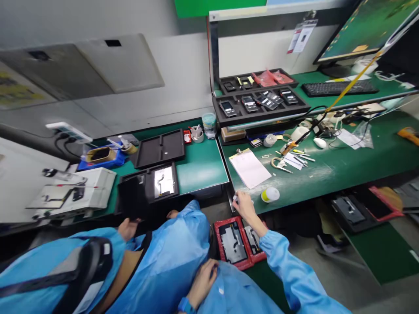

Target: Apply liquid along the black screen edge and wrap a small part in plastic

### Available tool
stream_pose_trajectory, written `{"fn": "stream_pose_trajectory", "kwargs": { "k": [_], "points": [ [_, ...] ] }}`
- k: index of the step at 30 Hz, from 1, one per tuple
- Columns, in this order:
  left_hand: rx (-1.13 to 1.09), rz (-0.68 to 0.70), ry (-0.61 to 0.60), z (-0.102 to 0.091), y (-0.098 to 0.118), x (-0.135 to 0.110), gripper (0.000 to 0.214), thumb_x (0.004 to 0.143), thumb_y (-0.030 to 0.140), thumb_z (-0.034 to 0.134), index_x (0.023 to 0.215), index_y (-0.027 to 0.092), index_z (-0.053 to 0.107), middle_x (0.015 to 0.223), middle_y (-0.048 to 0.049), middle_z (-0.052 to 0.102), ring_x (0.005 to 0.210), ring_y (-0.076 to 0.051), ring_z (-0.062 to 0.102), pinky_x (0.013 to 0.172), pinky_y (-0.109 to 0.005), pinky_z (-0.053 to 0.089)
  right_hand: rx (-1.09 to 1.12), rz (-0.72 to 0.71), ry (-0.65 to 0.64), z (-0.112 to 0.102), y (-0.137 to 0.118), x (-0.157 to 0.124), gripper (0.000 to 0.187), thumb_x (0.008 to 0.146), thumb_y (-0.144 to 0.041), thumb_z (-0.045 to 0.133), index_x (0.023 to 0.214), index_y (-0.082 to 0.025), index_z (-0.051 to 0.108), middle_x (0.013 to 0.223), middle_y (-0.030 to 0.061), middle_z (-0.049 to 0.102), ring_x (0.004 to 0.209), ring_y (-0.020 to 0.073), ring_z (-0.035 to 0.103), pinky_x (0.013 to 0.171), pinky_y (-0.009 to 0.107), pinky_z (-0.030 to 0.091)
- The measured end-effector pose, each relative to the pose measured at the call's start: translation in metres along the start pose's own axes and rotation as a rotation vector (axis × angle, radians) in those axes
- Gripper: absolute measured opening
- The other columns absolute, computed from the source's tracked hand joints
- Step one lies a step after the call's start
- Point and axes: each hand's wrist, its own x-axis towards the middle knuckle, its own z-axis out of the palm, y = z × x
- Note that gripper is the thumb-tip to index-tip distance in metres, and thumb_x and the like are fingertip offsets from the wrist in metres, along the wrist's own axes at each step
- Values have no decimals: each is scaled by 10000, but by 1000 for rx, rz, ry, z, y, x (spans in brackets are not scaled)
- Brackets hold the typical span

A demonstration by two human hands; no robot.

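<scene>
Gripping hand: right hand (245,206), out at the near left corner of the green bench (301,186), closed at the fingertips around a small white thing (235,199)
Small white thing: on the left side of the right hand, mostly covered by the fingers; too small to name, long axis impossible to tell
Left hand (204,279): low by the lap, loosely curled, with a blue band (186,305) at the wrist; contents, if any, impossible to tell
Nearer hand: right, in contact with the small white thing; left well apart from it
Bottle (270,195): white with a yellow-green label, on the green bench just right of the right hand, not touching it; apparently on its side, long axis roughly along the front edge
Red trays (245,264): 2, side by side, below the right hand and above the left in view, each with flat parts (233,244) inside
Clipboard (250,168): beyond the right hand, near the bench's left edge
Co-worker: to the left, with a co-worker's hand (127,229) at the lower edge of a dark panel (132,198)
</scene>
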Motion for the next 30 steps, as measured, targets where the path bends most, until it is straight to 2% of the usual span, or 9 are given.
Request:
{"fn": "stream_pose_trajectory", "kwargs": {
  "k": [2,4,7,9,11,14,19,26,30],
  "points": [
    [-161,166,-250,12,-3,-11,248,954,107,608,891,232,813,892,-32,812,814,-238,816,831,-295,700,27,21,92,-33,20,-7,184,940,-266,679,1116,-212,691,1073,116,755,1056,302,688,988,413,562],
    [-293,262,-427,24,-11,-15,350,905,54,554,930,280,819,975,-42,861,944,-259,861,903,-300,690,48,66,202,-68,48,-11,235,947,-318,642,1145,-203,694,1086,127,761,1034,304,694,965,422,571],
    [-341,259,-448,38,-26,-15,380,944,108,496,1011,296,820,1059,-67,872,1011,-280,859,965,-361,685,90,137,350,-111,90,-10,382,938,-374,593,1245,-175,704,1093,144,781,992,300,709,948,437,586],
    [-336,271,-433,45,-34,-16,369,948,141,493,1021,302,816,1044,-72,871,992,-291,857,963,-375,689,150,187,428,-126,110,-10,433,908,-424,594,1234,-175,733,1097,151,797,964,296,722,946,442,596],
    [-322,287,-421,51,-39,-17,364,955,164,485,1022,307,812,1028,-76,870,967,-300,857,947,-378,694,195,228,462,-130,122,-10,404,878,-481,609,1116,-191,762,1069,154,810,931,296,731,929,444,607],
    [-316,296,-412,55,-43,-21,369,959,169,471,1005,318,805,1015,-67,868,940,-296,856,925,-365,692,202,262,452,-124,128,-13,366,863,-543,620,969,-214,740,1020,162,815,901,301,741,902,445,619],
    [-304,267,-402,51,-43,-22,382,966,144,452,995,303,798,1020,-77,860,949,-298,851,929,-374,682,188,313,425,-117,126,-15,367,872,-601,627,906,-240,679,1014,179,805,930,317,748,896,448,615],
    [-137,150,-636,27,-23,-10,426,1002,118,457,1230,246,794,1276,-107,834,1198,-266,805,1092,-328,600,149,311,309,-142,118,3,396,778,-635,614,903,-264,673,908,182,775,894,384,731,833,523,600],
    [-156,68,-649,25,-17,-1,404,985,154,549,1289,238,802,1349,-108,821,1294,-279,775,1166,-337,567,-26,376,139,-153,124,17,337,758,-663,568,762,-331,626,890,180,770,876,453,754,781,606,621]
  ]
}}
